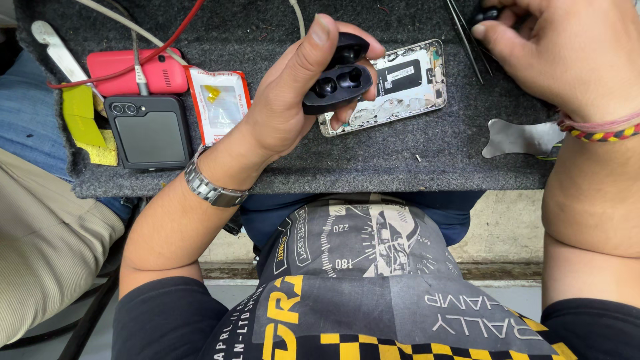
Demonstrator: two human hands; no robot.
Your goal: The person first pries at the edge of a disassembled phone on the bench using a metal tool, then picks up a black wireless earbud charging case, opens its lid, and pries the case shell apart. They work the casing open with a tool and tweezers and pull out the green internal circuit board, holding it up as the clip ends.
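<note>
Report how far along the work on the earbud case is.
Done: the black earbud case is flipped open, both earbuds seated inside. In hand: the left hand holds the case above the opened phone, while the right hand pinches a small dark piece beside the tweezers. Left: the phone still lies without its back cover.

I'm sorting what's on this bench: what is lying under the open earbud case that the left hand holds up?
Under the earbud case in the left hand lies an opened phone on the grey mat, its insides showing. Its left end is covered by case and fingers.
</note>
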